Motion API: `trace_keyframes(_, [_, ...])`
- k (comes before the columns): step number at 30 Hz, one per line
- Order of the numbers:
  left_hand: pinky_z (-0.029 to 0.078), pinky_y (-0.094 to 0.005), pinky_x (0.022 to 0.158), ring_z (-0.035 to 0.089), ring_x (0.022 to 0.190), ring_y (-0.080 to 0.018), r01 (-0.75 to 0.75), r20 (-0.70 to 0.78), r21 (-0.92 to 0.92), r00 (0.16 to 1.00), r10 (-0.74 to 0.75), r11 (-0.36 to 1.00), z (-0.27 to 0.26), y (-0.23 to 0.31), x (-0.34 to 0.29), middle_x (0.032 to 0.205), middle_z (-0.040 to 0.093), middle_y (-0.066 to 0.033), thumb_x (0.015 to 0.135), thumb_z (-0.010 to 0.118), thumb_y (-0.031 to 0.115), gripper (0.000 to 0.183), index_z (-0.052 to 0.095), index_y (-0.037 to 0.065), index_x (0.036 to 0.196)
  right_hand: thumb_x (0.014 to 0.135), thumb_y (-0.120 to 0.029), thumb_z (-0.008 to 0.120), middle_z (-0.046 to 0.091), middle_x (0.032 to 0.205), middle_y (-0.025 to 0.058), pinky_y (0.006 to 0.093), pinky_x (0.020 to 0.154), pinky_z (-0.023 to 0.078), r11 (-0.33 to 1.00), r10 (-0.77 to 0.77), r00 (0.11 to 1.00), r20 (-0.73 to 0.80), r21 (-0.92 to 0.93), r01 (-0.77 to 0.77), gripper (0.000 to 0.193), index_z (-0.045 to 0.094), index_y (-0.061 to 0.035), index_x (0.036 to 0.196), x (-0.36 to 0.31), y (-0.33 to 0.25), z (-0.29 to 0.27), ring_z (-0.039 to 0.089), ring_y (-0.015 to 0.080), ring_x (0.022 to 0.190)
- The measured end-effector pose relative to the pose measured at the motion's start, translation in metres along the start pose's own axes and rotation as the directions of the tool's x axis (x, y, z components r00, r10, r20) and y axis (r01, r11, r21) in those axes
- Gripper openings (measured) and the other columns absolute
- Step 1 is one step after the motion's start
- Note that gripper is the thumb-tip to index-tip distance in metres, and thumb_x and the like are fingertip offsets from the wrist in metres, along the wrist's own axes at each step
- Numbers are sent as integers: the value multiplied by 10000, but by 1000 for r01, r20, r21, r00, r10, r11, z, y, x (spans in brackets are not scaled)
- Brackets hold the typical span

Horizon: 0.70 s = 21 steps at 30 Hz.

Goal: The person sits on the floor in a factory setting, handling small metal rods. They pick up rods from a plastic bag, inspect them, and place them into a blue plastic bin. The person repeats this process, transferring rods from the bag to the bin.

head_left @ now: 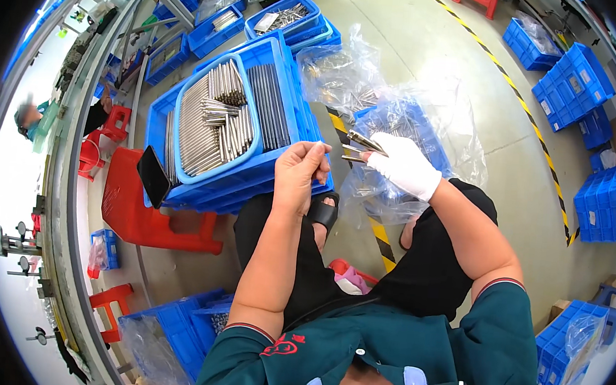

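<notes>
My right hand (403,165), in a white glove, grips several shiny metal rods (359,143) whose ends stick out to the left. My bare left hand (300,174) is closed just left of the rods, its fingers curled; anything inside is hidden. Left of it, a light blue basket (181,126) holds many silvery rods (201,122) in rows, some crosswise on top. Darker long rods (268,106) lie beside that basket in a stack of blue crates (301,116). Under and beyond my right hand stands a blue bin (438,148) lined with clear plastic, with more metal rods (400,120) inside.
A phone-like black slab (153,177) leans at the crate's near left corner, above a red stool (123,200). Clear plastic sheeting (336,64) spreads on the floor. Blue crates (574,79) line the right side. A metal bench frame (65,246) runs along the left; another person (35,117) is beyond it.
</notes>
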<state>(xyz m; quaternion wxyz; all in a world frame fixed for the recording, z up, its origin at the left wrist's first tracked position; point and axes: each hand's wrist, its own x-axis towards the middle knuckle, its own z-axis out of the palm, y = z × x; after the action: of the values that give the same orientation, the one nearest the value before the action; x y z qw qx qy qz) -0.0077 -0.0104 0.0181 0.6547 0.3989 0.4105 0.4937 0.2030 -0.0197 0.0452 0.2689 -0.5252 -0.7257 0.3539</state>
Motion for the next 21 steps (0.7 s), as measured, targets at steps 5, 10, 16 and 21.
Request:
trace_keyframes(5, [361, -225, 480, 425, 519, -75, 91, 83, -88, 993, -84, 992, 3, -5, -1, 629, 523, -24, 912, 603, 169, 196, 604, -27, 911, 866, -289, 591, 521, 683, 114, 345, 614, 406, 995, -25, 996, 82, 95, 17, 273, 557, -18, 888, -1, -3, 1, 492, 218, 636])
trace_keyframes(10, [358, -216, 482, 434, 521, -68, 117, 122, -73, 987, -107, 990, 3, -5, -1, 634, 535, -21, 898, 620, 146, 167, 613, -21, 893, 862, -321, 582, 564, 735, 171, 388, 636, 425, 998, -3, 993, 120, 59, -4, 291, 562, -31, 869, -2, -5, 0, 561, 331, 705])
trace_keyframes(16, [345, -195, 487, 450, 533, -53, 97, 102, 34, 990, -100, 995, 4, -3, -3, 659, 562, -3, 862, 664, 142, 155, 640, -11, 879, 861, -323, 580, 563, 740, 175, 397, 646, 427, 999, -28, 993, 115, 34, 24, 294, 564, -29, 874, -2, -3, 4, 560, 346, 718])
trace_keyframes(21, [335, -202, 489, 436, 540, -59, -15, 8, 150, 1000, 14, 989, 3, -1, -3, 648, 537, -2, 894, 618, 133, 159, 628, -20, 851, 880, -308, 581, 525, 663, 57, 298, 568, 393, 979, 0, 989, 146, 204, -30, 280, 575, -29, 864, -1, 3, 2, 475, 152, 600])
